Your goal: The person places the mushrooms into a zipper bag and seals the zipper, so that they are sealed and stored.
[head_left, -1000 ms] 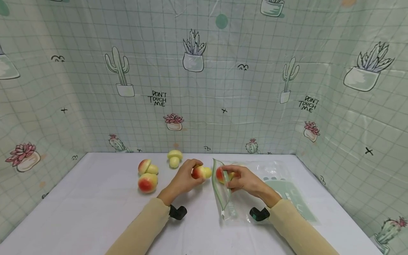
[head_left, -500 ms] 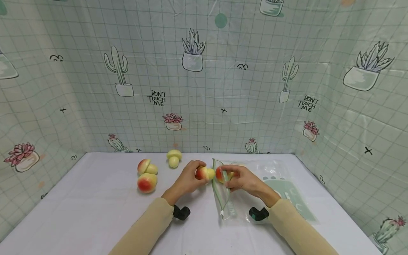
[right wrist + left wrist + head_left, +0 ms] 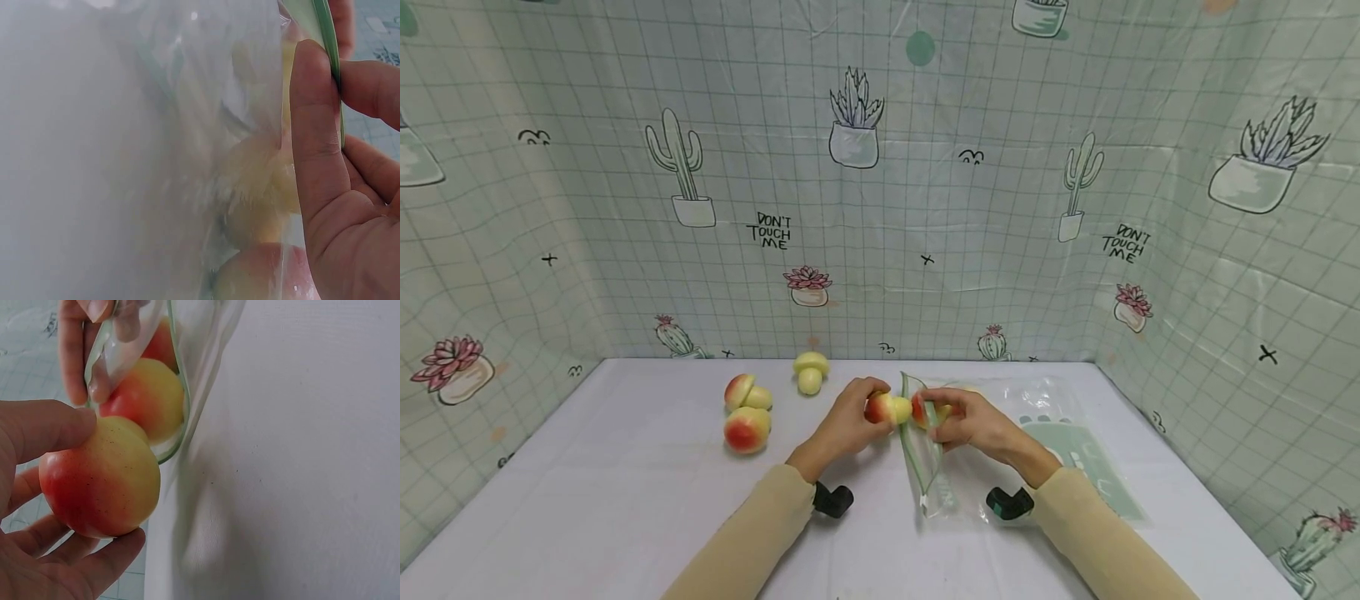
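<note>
Comprises at least two bagged mushrooms (image 3: 150, 394), one mushroom (image 3: 103, 481) gripped by left hand (image 3: 844, 422) at mouth of bag (image 3: 1090, 454) pinched by right hand (image 3: 976, 423), three loose mushrooms (image 3: 747, 431) apparently outstanding, left of both.

From my end, the head view shows a pale grey-green cloth (image 3: 887, 217) forming walls at the back and both sides, ruled with a thin grid and creased in places. I see a printed cactus (image 3: 685, 167) at upper left, a potted plant (image 3: 854, 121) at upper centre, and "DON'T TOUCH ME" lettering (image 3: 772, 232) left of centre, repeated toward the right. A white tabletop (image 3: 587, 517) spreads across the lower frame. I get soft light, with faint sheen on the right wall.
</note>
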Motion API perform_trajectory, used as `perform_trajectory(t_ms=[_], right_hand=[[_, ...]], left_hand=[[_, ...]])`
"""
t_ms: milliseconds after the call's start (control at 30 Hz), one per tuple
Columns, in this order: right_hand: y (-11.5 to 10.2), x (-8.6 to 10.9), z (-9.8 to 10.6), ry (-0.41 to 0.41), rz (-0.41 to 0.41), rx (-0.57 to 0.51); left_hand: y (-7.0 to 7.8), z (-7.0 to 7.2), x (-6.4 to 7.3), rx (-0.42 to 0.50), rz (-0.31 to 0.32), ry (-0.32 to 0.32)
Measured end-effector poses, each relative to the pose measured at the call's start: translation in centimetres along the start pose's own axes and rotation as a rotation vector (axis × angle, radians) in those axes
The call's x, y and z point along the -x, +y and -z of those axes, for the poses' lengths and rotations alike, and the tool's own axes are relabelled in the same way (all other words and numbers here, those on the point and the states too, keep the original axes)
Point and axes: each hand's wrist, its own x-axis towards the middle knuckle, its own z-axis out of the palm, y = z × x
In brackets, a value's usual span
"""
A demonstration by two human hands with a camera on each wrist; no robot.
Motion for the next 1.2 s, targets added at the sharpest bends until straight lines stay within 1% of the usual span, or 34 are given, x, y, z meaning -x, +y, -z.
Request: perform_trajectory(t_ms=[233, 333, 567, 867, 1000, 1200], right_hand=[[-0.1, 0.0, -0.1, 0.004, 0.001, 0.014], [-0.1, 0.0, -0.1, 0.005, 0.001, 0.010], [0.0, 0.0, 0.0, 0.003, -0.002, -0.001], [-0.2, 0.1, -0.2, 0.017, 0.005, 0.007], [-0.2, 0.2, -0.2, 0.024, 0.008, 0.022], [-0.4, 0.3, -0.3, 0.022, 0.015, 0.029]], left_hand=[[0.1, -0.5, -0.3, 0.011, -0.007, 0.001], [0.2, -0.6, -0.3, 0.013, 0.007, 0.001], [0.2, -0.9, -0.4, 0.050, 0.047, -0.006], [0.1, -1.6, -0.7, 0.022, 0.005, 0.027], [0.1, -1.9, -0.8, 0.019, 0.011, 0.032], [0.2, -2.2, -0.9, 0.028, 0.026, 0.016]])
